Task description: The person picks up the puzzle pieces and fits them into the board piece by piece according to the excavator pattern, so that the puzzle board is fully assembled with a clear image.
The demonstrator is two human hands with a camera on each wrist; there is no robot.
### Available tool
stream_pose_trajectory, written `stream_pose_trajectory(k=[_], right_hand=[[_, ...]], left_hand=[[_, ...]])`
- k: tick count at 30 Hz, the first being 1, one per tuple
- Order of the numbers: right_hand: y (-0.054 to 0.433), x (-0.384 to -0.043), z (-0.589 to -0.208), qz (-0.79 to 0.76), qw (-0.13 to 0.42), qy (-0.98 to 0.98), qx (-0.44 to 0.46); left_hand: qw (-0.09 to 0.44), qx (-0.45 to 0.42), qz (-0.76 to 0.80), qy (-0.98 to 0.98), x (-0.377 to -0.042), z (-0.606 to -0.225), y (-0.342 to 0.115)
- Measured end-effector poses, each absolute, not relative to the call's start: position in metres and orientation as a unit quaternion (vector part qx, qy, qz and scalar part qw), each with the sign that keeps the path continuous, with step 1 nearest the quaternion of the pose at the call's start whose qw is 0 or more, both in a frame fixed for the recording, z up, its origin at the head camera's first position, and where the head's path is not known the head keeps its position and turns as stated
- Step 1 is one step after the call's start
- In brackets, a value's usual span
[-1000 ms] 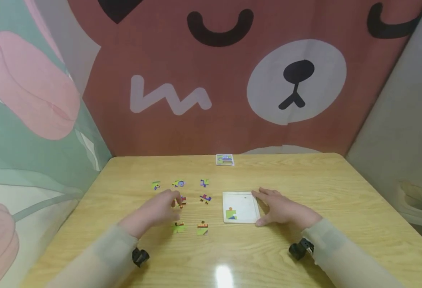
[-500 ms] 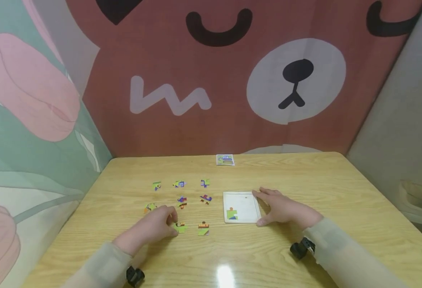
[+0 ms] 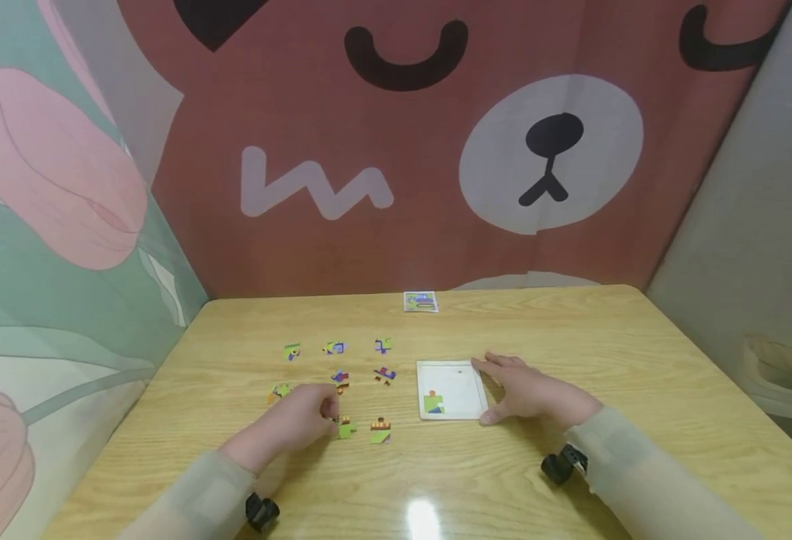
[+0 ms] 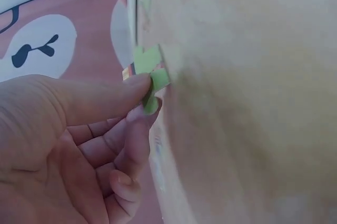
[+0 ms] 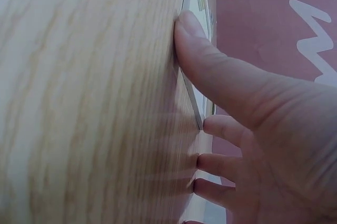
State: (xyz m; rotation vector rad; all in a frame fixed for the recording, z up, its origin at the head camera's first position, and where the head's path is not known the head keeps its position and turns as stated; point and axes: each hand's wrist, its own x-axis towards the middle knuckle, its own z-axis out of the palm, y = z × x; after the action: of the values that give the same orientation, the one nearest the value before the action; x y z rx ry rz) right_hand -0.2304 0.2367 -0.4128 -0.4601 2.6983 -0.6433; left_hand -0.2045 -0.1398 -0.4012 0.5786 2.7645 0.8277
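My left hand (image 3: 300, 417) pinches a green jigsaw puzzle piece (image 4: 150, 68) between thumb and fingers, just over the table. In the left wrist view the piece is tilted and partly covered by the thumb. My right hand (image 3: 520, 388) touches the right side of a white square puzzle tray (image 3: 460, 394), fingers spread, with the thumb (image 5: 202, 55) on its near corner. One green puzzle piece (image 3: 433, 403) lies in the tray's near left corner. Another piece with a striped band (image 3: 380, 431) lies between the left hand and the tray.
Loose pieces lie behind and beside the left hand, such as a purple and red one (image 3: 385, 373), a blue and green one (image 3: 383, 345) and an orange and green one (image 3: 278, 392). A small picture card (image 3: 421, 301) is at the far edge of the wooden table (image 3: 538, 322).
My left hand has moved down and nearer, from over the middle-row pieces to the near green piece, and now pinches it. The right hand stays at the tray's edge.
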Motion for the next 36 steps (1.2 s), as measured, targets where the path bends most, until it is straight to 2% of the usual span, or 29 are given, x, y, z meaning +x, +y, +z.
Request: stream_pose_trajectory(k=[6, 21, 36], right_hand=[[0.235, -0.230, -0.412, -0.221, 0.159, 0.947, -0.170], [0.237, -0.225, -0.410, -0.219, 0.150, 0.949, -0.171], [0.237, -0.227, -0.412, -0.206, 0.148, 0.952, -0.169]], left_hand=[[0.110, 0.210, 0.296, 0.925, -0.220, -0.391, -0.117], [0.146, 0.251, 0.353, 0.889, -0.249, -0.386, -0.006], [0.164, 0.229, 0.325, 0.903, -0.252, -0.401, 0.015]])
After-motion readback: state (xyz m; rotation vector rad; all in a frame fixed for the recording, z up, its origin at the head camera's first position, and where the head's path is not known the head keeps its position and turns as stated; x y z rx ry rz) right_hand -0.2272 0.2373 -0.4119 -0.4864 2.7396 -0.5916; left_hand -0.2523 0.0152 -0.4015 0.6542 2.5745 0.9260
